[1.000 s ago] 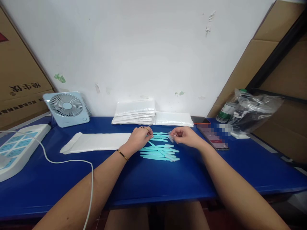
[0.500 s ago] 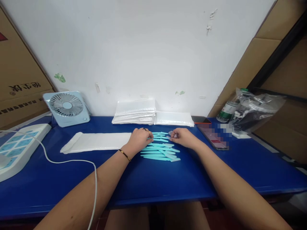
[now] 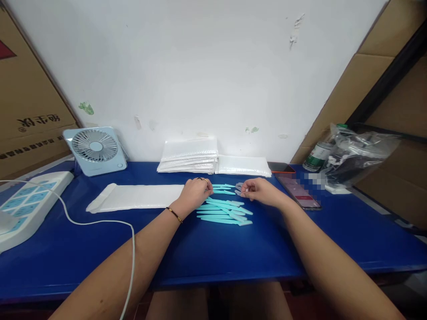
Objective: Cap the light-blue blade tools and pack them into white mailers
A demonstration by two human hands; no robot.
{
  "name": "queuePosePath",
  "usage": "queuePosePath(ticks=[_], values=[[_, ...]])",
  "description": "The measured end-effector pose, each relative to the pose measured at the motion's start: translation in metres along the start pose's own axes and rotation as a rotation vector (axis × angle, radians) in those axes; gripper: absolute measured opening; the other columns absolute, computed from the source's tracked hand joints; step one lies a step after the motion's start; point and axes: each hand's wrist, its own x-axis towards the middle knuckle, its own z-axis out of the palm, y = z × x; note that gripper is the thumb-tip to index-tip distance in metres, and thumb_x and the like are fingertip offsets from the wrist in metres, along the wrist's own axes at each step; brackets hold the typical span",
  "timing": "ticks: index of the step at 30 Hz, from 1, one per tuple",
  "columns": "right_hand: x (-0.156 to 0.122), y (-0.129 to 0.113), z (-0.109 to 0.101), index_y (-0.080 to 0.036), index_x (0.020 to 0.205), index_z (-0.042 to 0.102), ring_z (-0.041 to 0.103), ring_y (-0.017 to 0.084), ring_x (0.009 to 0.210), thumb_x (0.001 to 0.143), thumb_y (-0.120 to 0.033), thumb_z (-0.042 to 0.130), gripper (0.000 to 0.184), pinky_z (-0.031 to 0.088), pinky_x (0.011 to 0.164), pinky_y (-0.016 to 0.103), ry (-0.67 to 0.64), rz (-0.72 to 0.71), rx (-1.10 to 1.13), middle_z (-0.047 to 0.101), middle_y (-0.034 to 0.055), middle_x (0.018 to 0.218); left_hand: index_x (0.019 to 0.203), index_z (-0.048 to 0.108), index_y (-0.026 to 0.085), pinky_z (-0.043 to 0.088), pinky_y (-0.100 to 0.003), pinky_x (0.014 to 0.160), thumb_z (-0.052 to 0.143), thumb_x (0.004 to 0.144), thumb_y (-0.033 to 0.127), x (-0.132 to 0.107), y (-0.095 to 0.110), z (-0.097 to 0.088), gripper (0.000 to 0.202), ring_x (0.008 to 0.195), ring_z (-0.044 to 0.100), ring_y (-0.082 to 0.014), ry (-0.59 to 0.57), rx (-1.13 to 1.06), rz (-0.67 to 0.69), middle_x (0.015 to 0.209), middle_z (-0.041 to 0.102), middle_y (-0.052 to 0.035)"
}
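Note:
My left hand [image 3: 195, 193] is closed at the handle ends of the upper turquoise eyebrow razors [image 3: 223, 192], its fingertips pinching one of them. Below it, several more turquoise razors [image 3: 225, 213] lie in a loose, partly crossed pile, blade ends to the right. My right hand [image 3: 258, 192] is on the other side of the upper razors, thumb and fingers pinched together. At its fingertips are small clear plastic pieces [image 3: 238, 186], one seemingly in the pinch. Under my left wrist lies a long white padded mailer [image 3: 133, 196], its right end hidden.
Stacked white mailers [image 3: 188, 153] stand by the wall, with a lower pile [image 3: 243, 165] beside them. A blue fan [image 3: 96, 151] and a power strip [image 3: 33, 202] with a white cable [image 3: 100, 221] are left. A phone [image 3: 298, 191], bottle [image 3: 316, 155] and plastic bag [image 3: 360, 151] are right.
My right hand has drawn slightly right, widening the gap from the upper razors' blade ends. My left hand stays nearly in place. The whole view has shifted a little.

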Motion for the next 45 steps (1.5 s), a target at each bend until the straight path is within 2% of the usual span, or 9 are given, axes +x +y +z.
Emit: queuePosePath(ticks=[6,11,13,18,22,27,30,35,45], values=[[0.0,-0.008,0.006,-0.017,0.076,0.063,0.055,0.012,0.056,0.074,-0.037,0.062,0.021,0.04,0.053,0.023,-0.001,-0.024,-0.001,0.06,0.0007,0.062,0.077,0.062,0.022,0.04,-0.029,0.071,0.057,0.079,0.032,-0.001,0.005,-0.001,0.012,0.079,0.061,-0.0181,0.001,-0.053,0.005,0.08,0.068,0.001],[-0.003,-0.015,0.006,-0.017,0.078,0.066,0.055,0.013,0.057,0.073,-0.036,0.062,0.02,0.04,0.054,0.023,-0.08,-0.055,0.003,0.061,0.0004,0.062,0.074,0.063,0.023,0.039,-0.025,0.066,0.056,0.08,0.035,-0.005,0.012,-0.001,0.015,0.071,0.06,-0.0147,-0.087,-0.112,0.122,0.074,0.067,0.0032],[-0.003,-0.012,0.003,-0.017,0.077,0.067,0.054,0.013,0.056,0.072,-0.038,0.063,0.022,0.039,0.053,0.024,-0.02,-0.02,-0.06,0.062,0.0007,0.063,0.076,0.065,0.024,0.039,-0.027,0.069,0.055,0.081,0.037,-0.005,0.011,-0.001,0.017,0.075,0.06,-0.0156,-0.068,-0.082,0.138,0.077,0.068,0.0027],[0.005,0.002,-0.001,-0.02,0.077,0.07,0.055,0.016,0.065,0.073,-0.033,0.059,0.017,0.038,0.058,0.026,0.266,0.064,-0.307,0.065,0.0028,0.074,0.088,0.067,0.024,0.038,-0.033,0.078,0.051,0.083,0.031,-0.002,0.002,0.002,0.019,0.094,0.057,-0.0219,0.049,0.078,0.062,0.095,0.067,-0.0013],[0.014,0.003,0.008,-0.021,0.076,0.069,0.057,0.017,0.075,0.072,-0.035,0.061,0.016,0.04,0.064,0.026,0.25,0.049,-0.429,0.066,0.0043,0.087,0.084,0.068,0.025,0.037,-0.033,0.078,0.052,0.082,0.031,0.001,-0.002,0.004,0.017,0.093,0.056,-0.0223,0.02,0.101,0.016,0.093,0.067,-0.0008],[0.015,-0.003,0.015,-0.02,0.069,0.065,0.057,0.017,0.074,0.072,-0.026,0.057,0.01,0.037,0.06,0.025,0.276,0.055,-0.596,0.065,0.0053,0.086,0.073,0.066,0.024,0.038,-0.031,0.074,0.052,0.081,0.03,0.002,0.001,0.001,0.017,0.088,0.058,-0.0208,-0.057,0.041,-0.053,0.084,0.068,0.0002],[0.011,-0.002,0.01,-0.018,0.07,0.063,0.056,0.015,0.069,0.072,-0.023,0.056,0.009,0.038,0.06,0.024,0.257,0.003,-0.474,0.064,0.0045,0.08,0.072,0.064,0.023,0.039,-0.029,0.071,0.053,0.08,0.029,0.002,0.001,0.0,0.015,0.084,0.059,-0.0196,-0.08,0.001,-0.068,0.081,0.068,0.0006],[0.003,0.004,0.001,-0.018,0.075,0.061,0.054,0.013,0.057,0.078,-0.033,0.053,0.017,0.04,0.054,0.024,0.108,-0.063,-0.11,0.064,0.0018,0.068,0.077,0.063,0.023,0.039,-0.03,0.072,0.054,0.081,0.031,0.002,0.0,0.001,0.013,0.083,0.059,-0.0195,-0.004,-0.026,-0.074,0.08,0.067,0.0006],[0.002,-0.007,0.01,-0.017,0.079,0.062,0.053,0.011,0.056,0.078,-0.031,0.054,0.016,0.041,0.054,0.023,0.037,-0.114,0.039,0.06,0.0001,0.066,0.078,0.063,0.023,0.041,-0.028,0.07,0.055,0.081,0.032,0.002,0.004,-0.001,0.012,0.082,0.059,-0.0182,0.013,-0.069,-0.04,0.081,0.066,0.001]])
